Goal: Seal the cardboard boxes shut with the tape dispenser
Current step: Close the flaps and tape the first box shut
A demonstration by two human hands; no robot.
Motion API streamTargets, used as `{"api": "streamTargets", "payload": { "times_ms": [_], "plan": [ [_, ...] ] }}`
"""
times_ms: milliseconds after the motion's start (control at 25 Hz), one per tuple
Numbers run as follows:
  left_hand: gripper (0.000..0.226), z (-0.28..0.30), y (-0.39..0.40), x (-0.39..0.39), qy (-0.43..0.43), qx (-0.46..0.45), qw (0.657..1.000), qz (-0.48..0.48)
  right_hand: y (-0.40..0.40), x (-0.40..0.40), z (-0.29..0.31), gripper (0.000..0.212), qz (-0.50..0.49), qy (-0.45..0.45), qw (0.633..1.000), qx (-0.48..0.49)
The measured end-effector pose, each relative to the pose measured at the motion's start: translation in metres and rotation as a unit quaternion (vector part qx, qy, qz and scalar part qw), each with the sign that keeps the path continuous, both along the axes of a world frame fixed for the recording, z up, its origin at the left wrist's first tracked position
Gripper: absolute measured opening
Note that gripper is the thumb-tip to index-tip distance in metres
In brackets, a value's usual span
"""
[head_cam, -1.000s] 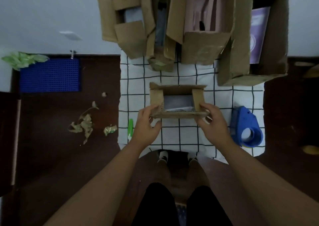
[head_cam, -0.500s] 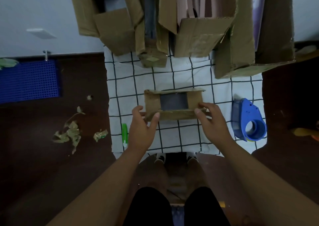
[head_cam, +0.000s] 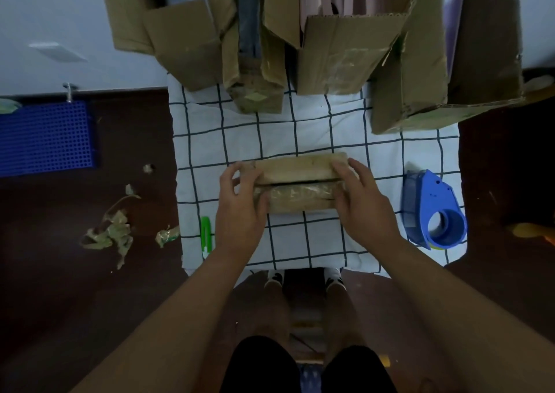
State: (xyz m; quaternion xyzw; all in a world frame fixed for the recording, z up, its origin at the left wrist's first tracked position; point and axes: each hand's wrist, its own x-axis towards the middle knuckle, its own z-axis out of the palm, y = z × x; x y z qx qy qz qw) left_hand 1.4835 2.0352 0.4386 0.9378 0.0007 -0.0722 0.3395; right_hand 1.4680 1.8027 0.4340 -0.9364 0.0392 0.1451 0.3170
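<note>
A small cardboard box [head_cam: 297, 179] lies on the checked cloth [head_cam: 240, 134], its two top flaps folded down and meeting along a dark seam. My left hand [head_cam: 240, 206] holds its left end, thumb on the near flap and fingers curled over the edge. At the right end my right hand [head_cam: 360, 200] does the same, fingers laid over the top. The blue tape dispenser [head_cam: 432, 209] lies on the cloth to the right of my right hand, untouched.
Several larger open cardboard boxes [head_cam: 330, 47] crowd the far edge of the cloth. A green cutter [head_cam: 205, 233] lies at the cloth's left edge. Crumpled tape scraps [head_cam: 111, 233] and a blue perforated mat [head_cam: 45, 137] are on the dark floor to the left.
The small box's flaps, open a second ago with the inside showing, are now folded shut under both hands. The view has tilted nearer to the box.
</note>
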Motion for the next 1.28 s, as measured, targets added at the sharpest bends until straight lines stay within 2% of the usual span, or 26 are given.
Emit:
{"api": "streamTargets", "payload": {
  "times_ms": [80, 200, 320, 400, 480, 600, 680, 760, 840, 960, 1120, 1280],
  "plan": [
    [0.031, -0.007, -0.004, -0.009, 0.002, -0.003, 1.000, 0.024, -0.003, -0.005, -0.004, 0.055, 0.010, 0.027, 1.000, 0.012],
    [0.031, -0.014, -0.010, -0.016, -0.008, 0.006, 0.999, 0.036, -0.005, -0.010, -0.008, 0.055, 0.026, 0.037, 0.999, 0.018],
    [0.038, -0.014, -0.016, -0.018, -0.052, 0.145, 0.988, -0.008, -0.001, -0.009, -0.009, 0.055, 0.016, 0.047, 0.999, 0.016],
    [0.042, -0.011, -0.023, -0.019, -0.055, 0.189, 0.979, -0.049, 0.002, -0.009, -0.008, 0.055, 0.011, 0.039, 0.999, 0.023],
    [0.047, -0.007, -0.032, -0.019, -0.041, 0.186, 0.979, -0.078, 0.002, -0.009, -0.006, 0.055, -0.003, 0.039, 0.998, 0.038],
    [0.057, 0.000, -0.048, -0.017, 0.018, 0.183, 0.978, -0.093, -0.003, -0.007, 0.000, 0.056, -0.031, 0.065, 0.996, 0.061],
    [0.061, 0.004, -0.057, -0.015, 0.057, 0.191, 0.975, -0.094, -0.009, -0.009, 0.006, 0.056, -0.042, 0.050, 0.995, 0.072],
    [0.063, 0.006, -0.063, -0.013, 0.071, 0.201, 0.972, -0.104, -0.024, -0.019, 0.012, 0.050, -0.085, 0.013, 0.995, 0.040],
    [0.062, 0.005, -0.069, -0.013, 0.066, 0.208, 0.968, -0.122, -0.047, -0.037, 0.013, 0.045, -0.168, -0.015, 0.985, -0.041],
    [0.059, 0.007, -0.086, -0.016, 0.058, 0.216, 0.965, -0.137, -0.082, -0.066, 0.014, 0.052, -0.293, 0.053, 0.946, -0.125],
    [0.057, 0.007, -0.093, -0.023, 0.052, 0.238, 0.959, -0.144, -0.103, -0.080, -0.004, 0.060, -0.261, 0.162, 0.936, -0.172],
    [0.059, 0.010, -0.088, -0.019, 0.060, 0.259, 0.954, -0.138, -0.105, -0.077, -0.017, 0.046, -0.232, 0.191, 0.941, -0.154]
  ]
}}
